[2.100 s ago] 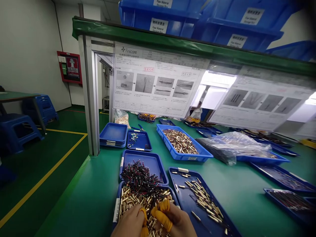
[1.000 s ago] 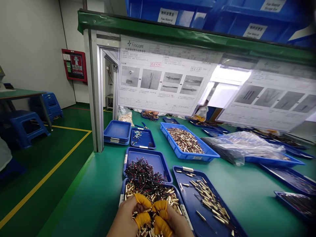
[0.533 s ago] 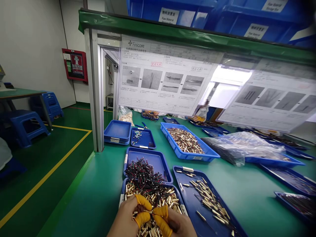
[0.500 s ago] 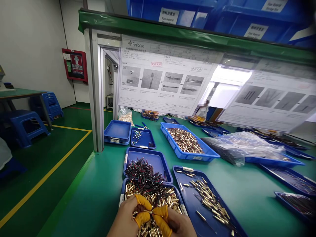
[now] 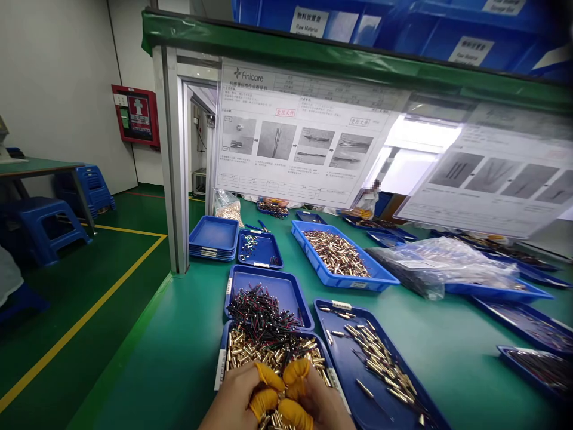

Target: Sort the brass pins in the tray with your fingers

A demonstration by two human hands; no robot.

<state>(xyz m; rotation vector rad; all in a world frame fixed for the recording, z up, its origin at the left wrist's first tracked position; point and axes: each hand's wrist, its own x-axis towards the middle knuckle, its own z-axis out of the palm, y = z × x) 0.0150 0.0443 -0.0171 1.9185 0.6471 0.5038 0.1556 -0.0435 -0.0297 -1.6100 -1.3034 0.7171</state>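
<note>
My left hand and my right hand meet low in the view, over a blue tray of brass tubes. Yellow finger cots cover the thumb and forefinger tips of both. Each hand is closed in a pinch, fingertips almost touching; whatever small piece sits between them is mostly hidden. Short black-and-red wired parts lie heaped from the tray behind onto the far side of the brass tubes. To the right, a long blue tray holds brass tubes, some with dark wires sticking out.
Beyond stand a blue bin of brass pieces, stacked blue trays, a small tray with tiny parts and pliers. Plastic-wrapped goods lie right. A metal post rises at the table's left edge; instruction sheets hang overhead.
Both hands have come slightly lower and nearer to me, fingertips still together. The brass tubes behind them show more. The trays have stayed put.
</note>
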